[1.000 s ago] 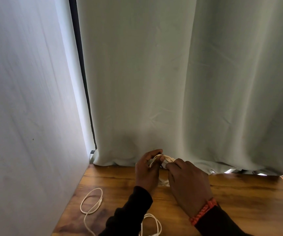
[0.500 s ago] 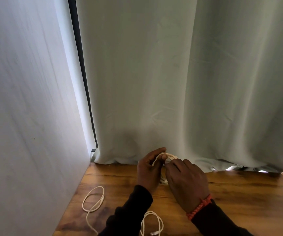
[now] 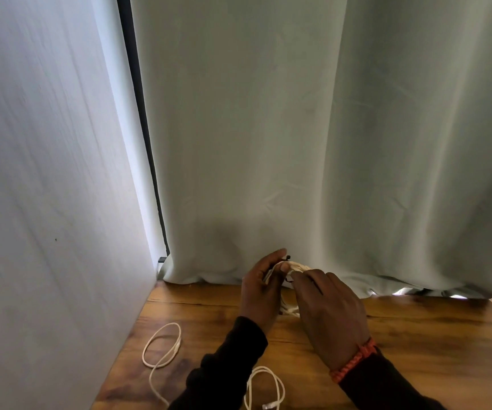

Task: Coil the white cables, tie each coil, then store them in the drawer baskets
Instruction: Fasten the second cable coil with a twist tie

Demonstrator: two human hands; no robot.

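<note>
**Coil in hand, tie not yet secure**

Well to the left of the grip and nearer the person, a loose white cable [image 3: 162,347] lies in an open loop on the wooden surface [image 3: 416,344]. A second loose cable [image 3: 264,386] trails just below the left sleeve, its plug end showing. Neither is coiled, so most of the job seems to remain.

The left hand [image 3: 261,288] curls round a small white coil [image 3: 293,266] held above the surface, thumb pressing its top. A thin dark tie [image 3: 288,258] pokes out by the thumb tip. The right hand [image 3: 330,309], touching the coil from the other side, pinches at it with its fingertips; I cannot tell whether it holds the tie or the cable.

The risk, I'd say, is springy loops sliding out from under the thumb as the tie is twisted, letting the coil unravel. The strands hanging beneath the grip could also snag. The curtain [image 3: 327,143] just behind might catch the tie.
</note>
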